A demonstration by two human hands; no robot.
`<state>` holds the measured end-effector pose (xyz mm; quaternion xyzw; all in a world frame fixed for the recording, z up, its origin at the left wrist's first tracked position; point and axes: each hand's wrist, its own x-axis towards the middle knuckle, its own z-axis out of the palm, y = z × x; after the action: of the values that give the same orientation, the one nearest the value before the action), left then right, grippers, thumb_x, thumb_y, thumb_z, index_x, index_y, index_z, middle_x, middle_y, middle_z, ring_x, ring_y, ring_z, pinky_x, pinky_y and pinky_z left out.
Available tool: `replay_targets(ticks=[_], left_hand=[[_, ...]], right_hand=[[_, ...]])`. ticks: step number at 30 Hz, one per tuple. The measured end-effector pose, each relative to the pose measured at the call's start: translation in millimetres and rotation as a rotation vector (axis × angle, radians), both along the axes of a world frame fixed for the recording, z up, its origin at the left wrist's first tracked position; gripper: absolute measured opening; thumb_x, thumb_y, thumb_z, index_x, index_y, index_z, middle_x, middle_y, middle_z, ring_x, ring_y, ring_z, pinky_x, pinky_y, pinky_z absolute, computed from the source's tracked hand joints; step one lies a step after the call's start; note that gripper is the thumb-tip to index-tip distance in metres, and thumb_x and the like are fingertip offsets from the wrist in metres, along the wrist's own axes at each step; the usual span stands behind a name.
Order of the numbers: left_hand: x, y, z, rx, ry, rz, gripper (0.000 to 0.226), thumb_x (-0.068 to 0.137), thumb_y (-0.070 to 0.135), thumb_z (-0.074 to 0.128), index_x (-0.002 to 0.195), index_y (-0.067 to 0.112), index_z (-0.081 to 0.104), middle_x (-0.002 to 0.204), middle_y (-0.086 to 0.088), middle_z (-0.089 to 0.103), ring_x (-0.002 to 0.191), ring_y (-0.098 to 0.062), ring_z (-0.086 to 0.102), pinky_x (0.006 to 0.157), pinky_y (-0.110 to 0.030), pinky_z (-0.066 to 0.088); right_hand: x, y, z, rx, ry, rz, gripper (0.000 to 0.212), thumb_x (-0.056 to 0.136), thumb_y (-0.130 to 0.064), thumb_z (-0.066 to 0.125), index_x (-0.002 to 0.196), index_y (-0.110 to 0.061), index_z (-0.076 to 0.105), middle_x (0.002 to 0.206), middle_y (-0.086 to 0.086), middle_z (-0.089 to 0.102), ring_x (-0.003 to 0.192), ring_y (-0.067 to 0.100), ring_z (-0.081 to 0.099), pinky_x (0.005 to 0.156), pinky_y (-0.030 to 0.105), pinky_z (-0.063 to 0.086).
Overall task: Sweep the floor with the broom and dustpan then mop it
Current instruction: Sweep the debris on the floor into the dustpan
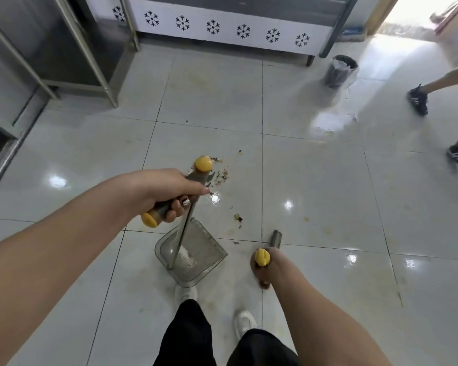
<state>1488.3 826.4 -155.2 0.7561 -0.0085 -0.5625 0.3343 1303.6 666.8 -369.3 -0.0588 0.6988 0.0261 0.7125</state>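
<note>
Item: translucent grey plastic dustpan (196, 249) with a thin metal rod and a grey crossbar handle capped in yellow at both ends. It lies flat on the glossy pale tiled floor (315, 180), just ahead of the wearer's white shoes (186, 294). Its straight open lip faces away and to the right, toward a scatter of brown food scraps (220, 175); a white comb-like strip sits inside. The rod rises steeply from the pan's rear wall toward the camera; the crossbar runs from near left to far right. Left grip (169, 191): fingers and thumb wrapped round the crossbar's middle. Item: grey broom handle with yellow end cap (262, 257), seen almost end-on, a short grey length showing beyond the hand; head not visible. Right grip (265, 268): clenched round the handle just under the cap. Surroundings: white cabinet panel with black snowflake cut-outs (222, 27), steel rack legs (90, 48), a black-lined waste bin (340, 71), and another person's legs in dark striped shoes (418, 100) at far right.
</note>
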Motion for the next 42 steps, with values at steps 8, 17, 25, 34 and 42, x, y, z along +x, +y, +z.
replay_targets(ticks=[8,17,25,34,42], left_hand=[[75,43,-8,0.002,0.051,-0.047,0.025,0.089,0.029,0.060,0.078,0.010,0.048,0.042,0.005,0.039,0.031,-0.005,0.032,0.031,-0.017,0.030],[134,55,-28,0.042,0.053,-0.042,0.033,0.088,0.029,0.061,0.068,0.014,0.040,0.040,0.005,0.037,0.030,-0.006,0.031,0.033,-0.014,0.028],[172,46,-27,0.021,0.045,-0.029,0.031,0.089,0.028,0.061,0.070,0.014,0.041,0.042,0.004,0.037,0.030,-0.006,0.032,0.033,-0.015,0.030],[190,19,-30,0.005,0.018,0.043,0.034,0.089,0.030,0.061,0.066,0.015,0.040,0.043,0.004,0.036,0.029,-0.006,0.031,0.033,-0.014,0.030],[194,-43,-33,0.059,0.022,0.122,0.028,0.088,0.028,0.061,0.071,0.013,0.044,0.041,0.004,0.035,0.029,-0.006,0.031,0.031,-0.016,0.028]], right_hand=[[120,55,-14,0.065,-0.074,-0.094,0.017,0.095,-0.016,0.049,0.080,-0.008,0.051,0.066,0.003,0.059,0.055,0.016,0.054,0.033,0.029,0.048],[209,35,-3,0.116,-0.386,-0.130,0.034,0.096,-0.027,0.048,0.068,-0.008,0.043,0.041,0.003,0.044,0.026,0.015,0.045,0.028,0.016,0.039],[218,18,26,0.058,-0.235,0.060,0.040,0.094,-0.029,0.050,0.062,-0.005,0.048,0.036,0.004,0.045,0.022,0.015,0.043,0.028,0.016,0.040],[215,6,2,0.037,-0.074,0.135,0.031,0.096,-0.024,0.049,0.069,-0.012,0.047,0.034,0.006,0.049,0.039,0.015,0.048,0.028,0.019,0.041],[253,-68,1,0.130,-0.297,0.000,0.039,0.096,-0.026,0.046,0.062,-0.008,0.044,0.035,0.004,0.044,0.023,0.015,0.043,0.027,0.015,0.039]])
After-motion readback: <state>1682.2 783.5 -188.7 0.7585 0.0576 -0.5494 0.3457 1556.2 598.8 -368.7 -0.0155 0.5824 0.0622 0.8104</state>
